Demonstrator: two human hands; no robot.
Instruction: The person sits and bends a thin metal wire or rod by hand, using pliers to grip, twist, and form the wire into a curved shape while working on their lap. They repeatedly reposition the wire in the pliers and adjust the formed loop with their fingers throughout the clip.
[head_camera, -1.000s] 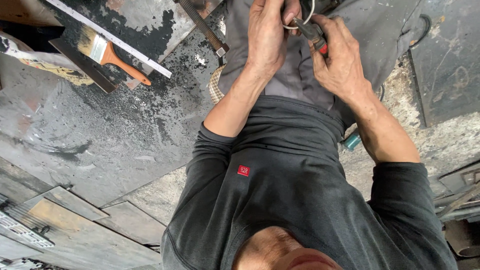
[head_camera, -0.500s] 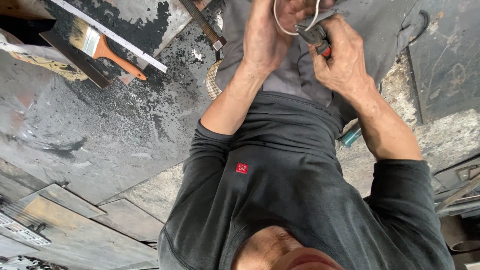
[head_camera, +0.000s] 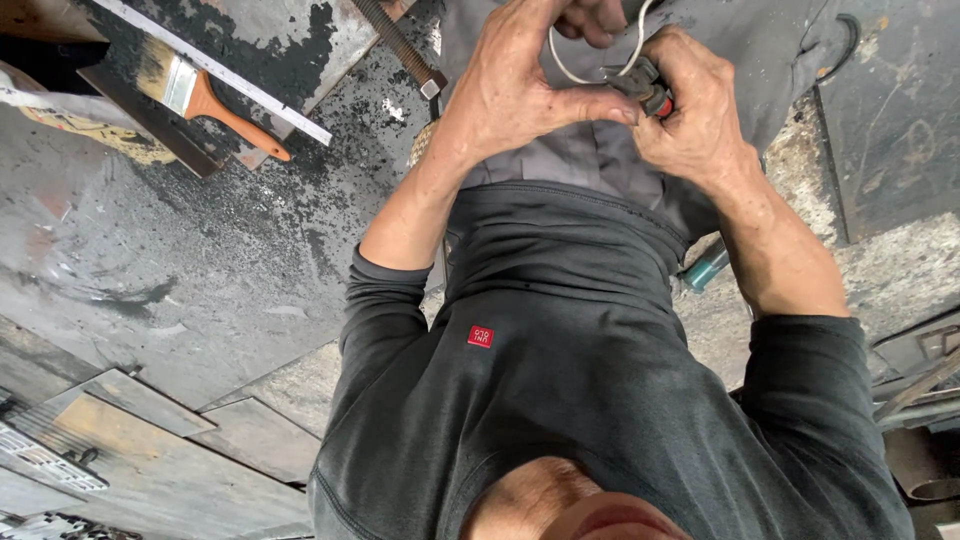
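The right hand (head_camera: 690, 115) is closed around a pair of pliers (head_camera: 640, 82) with red-tipped handles, squeezing them so the dark nose bites onto a thin pale wire (head_camera: 572, 72). The left hand (head_camera: 520, 85) meets it from the other side, thumb stretched across to the plier nose and fingers curled over the wire's loop, so both hands are shut tight on tool and wire with no gap showing between them. The wire sits right between the hands, held in front of the person's grey trousers (head_camera: 590, 160), and it curves in an open loop whose upper end runs out of view (where that end goes cannot be told). Judging from this, the bending or twisting of the wire looks under way rather than finished: a curve is formed, but no closed twist or cut end shows. Farther out, a paintbrush (head_camera: 215, 100) with an orange handle lies on the blackened, stained floor (head_camera: 200, 270), beside a long metal ruler (head_camera: 215, 68), well apart from the hands and untouched.
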